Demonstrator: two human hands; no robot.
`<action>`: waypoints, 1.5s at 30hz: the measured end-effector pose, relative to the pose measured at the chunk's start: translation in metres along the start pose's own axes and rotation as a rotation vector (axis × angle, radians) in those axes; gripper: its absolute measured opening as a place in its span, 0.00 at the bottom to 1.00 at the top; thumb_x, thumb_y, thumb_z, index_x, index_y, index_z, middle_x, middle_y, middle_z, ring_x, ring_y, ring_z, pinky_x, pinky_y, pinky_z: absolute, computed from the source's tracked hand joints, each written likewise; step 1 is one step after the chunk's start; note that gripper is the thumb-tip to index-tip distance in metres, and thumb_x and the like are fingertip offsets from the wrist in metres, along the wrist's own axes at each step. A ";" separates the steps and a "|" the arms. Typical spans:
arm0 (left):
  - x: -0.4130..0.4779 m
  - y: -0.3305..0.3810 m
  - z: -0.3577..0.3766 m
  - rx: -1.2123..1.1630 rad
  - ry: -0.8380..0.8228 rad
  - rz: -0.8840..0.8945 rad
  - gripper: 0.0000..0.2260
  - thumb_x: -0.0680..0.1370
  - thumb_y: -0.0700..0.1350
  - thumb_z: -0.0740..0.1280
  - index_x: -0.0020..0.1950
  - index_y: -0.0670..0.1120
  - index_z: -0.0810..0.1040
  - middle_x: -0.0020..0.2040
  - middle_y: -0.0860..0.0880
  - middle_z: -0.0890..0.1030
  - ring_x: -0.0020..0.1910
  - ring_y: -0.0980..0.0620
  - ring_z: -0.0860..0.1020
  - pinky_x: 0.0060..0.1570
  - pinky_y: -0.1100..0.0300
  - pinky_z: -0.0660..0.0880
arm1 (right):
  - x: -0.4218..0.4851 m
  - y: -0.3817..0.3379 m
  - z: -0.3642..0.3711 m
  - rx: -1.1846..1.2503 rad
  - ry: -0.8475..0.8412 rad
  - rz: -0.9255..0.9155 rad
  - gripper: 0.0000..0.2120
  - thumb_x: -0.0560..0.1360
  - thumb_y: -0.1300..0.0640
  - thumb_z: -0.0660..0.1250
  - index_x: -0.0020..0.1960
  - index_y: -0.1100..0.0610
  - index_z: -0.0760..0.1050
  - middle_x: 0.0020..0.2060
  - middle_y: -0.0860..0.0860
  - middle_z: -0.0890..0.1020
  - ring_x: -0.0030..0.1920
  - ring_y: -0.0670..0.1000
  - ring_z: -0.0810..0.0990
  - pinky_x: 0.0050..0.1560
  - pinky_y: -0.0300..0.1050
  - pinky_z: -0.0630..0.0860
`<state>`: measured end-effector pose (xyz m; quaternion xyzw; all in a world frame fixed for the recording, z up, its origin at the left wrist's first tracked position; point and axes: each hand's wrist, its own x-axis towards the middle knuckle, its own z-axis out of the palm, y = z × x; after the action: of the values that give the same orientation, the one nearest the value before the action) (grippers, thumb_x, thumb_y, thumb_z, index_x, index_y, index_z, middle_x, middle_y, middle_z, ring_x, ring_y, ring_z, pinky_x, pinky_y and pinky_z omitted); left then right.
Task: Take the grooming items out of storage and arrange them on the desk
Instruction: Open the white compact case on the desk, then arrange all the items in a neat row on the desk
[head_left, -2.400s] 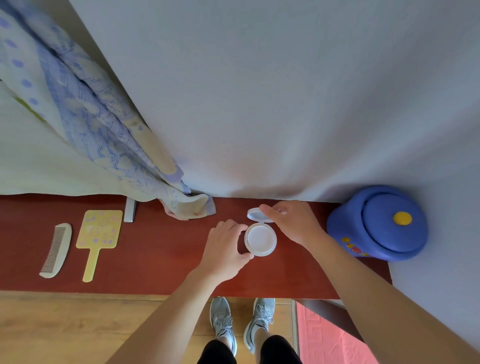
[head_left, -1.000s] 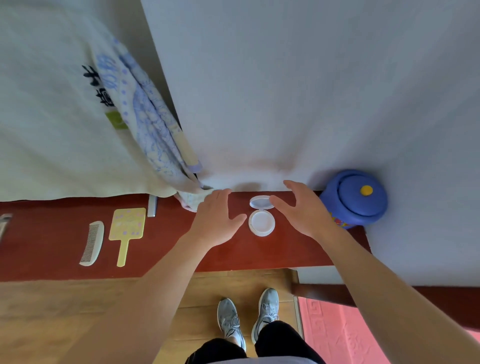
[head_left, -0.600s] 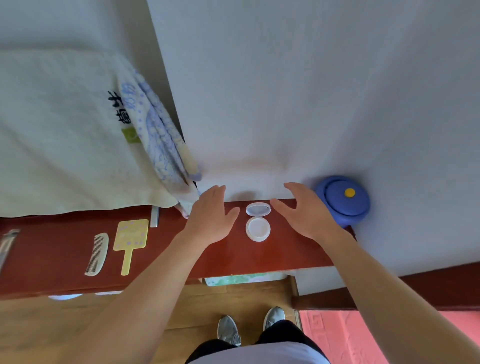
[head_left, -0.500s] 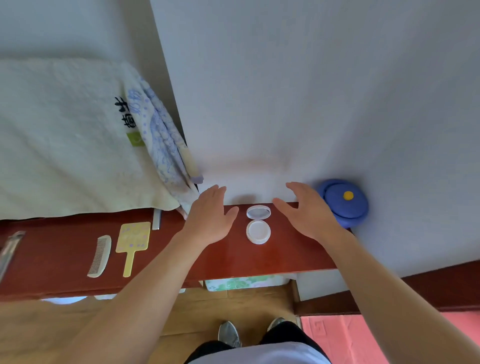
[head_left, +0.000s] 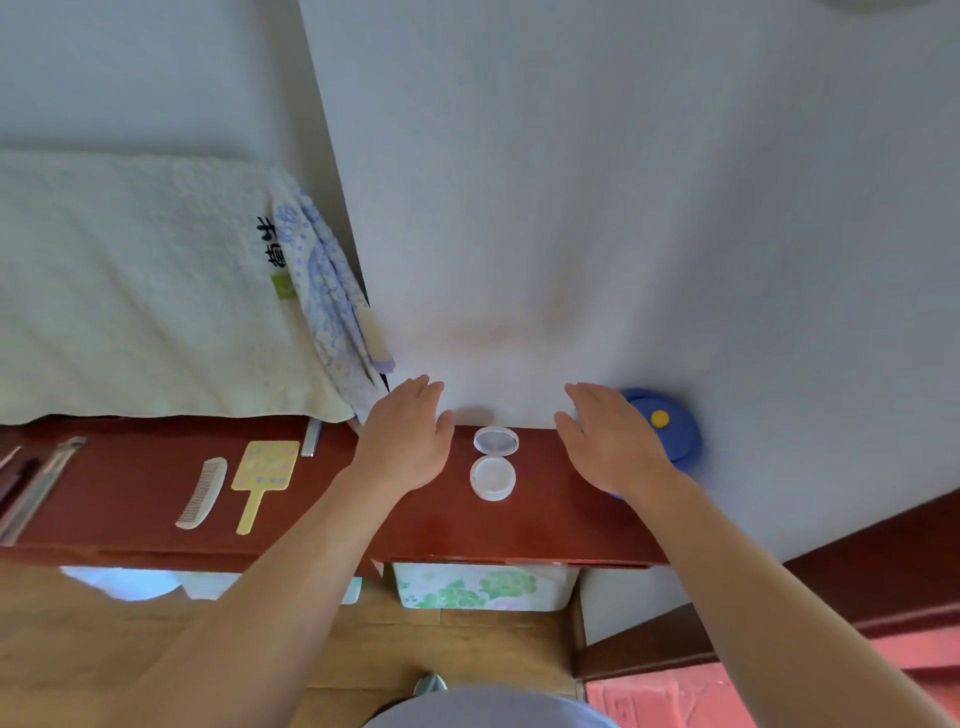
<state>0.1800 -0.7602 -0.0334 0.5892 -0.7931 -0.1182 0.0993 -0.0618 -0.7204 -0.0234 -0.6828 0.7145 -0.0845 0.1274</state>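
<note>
A small round white compact lies on the red-brown desk with its hinged lid flipped back toward the wall. My left hand hovers just left of it, palm down, fingers apart, holding nothing. My right hand hovers just right of it, also flat and empty. Neither hand touches the compact. Farther left on the desk lie a pale comb and a yellow hand mirror, side by side.
A blue lidded pot with a yellow knob stands behind my right hand at the desk's right end. Towels hang over the desk's back left. Metal bars lie at the far left. A floral box sits under the desk.
Both hands let go of the compact, which now lies open on the desk, and drew apart to either side. The camera has tilted up and back.
</note>
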 end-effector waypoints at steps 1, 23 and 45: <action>-0.005 0.004 0.000 0.007 0.013 -0.012 0.20 0.84 0.48 0.57 0.73 0.40 0.68 0.70 0.41 0.72 0.70 0.43 0.69 0.66 0.49 0.66 | -0.005 0.002 -0.004 -0.008 0.005 -0.005 0.25 0.83 0.48 0.53 0.76 0.57 0.60 0.75 0.52 0.65 0.75 0.52 0.60 0.73 0.47 0.57; -0.092 0.025 -0.023 0.100 0.140 -0.121 0.19 0.83 0.48 0.57 0.72 0.42 0.70 0.71 0.43 0.72 0.70 0.44 0.70 0.66 0.47 0.69 | -0.061 -0.011 -0.038 -0.114 0.120 -0.213 0.22 0.82 0.52 0.55 0.73 0.61 0.65 0.70 0.57 0.71 0.71 0.58 0.66 0.71 0.50 0.61; -0.244 -0.125 -0.077 0.110 0.218 -0.434 0.18 0.83 0.46 0.56 0.71 0.42 0.70 0.66 0.43 0.76 0.66 0.44 0.72 0.65 0.49 0.69 | -0.094 -0.212 0.039 0.022 0.055 -0.506 0.19 0.81 0.51 0.55 0.65 0.60 0.72 0.61 0.55 0.78 0.61 0.57 0.74 0.63 0.53 0.71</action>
<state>0.3863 -0.5666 -0.0026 0.7595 -0.6379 -0.0292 0.1243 0.1557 -0.6358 0.0085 -0.8359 0.5230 -0.1401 0.0899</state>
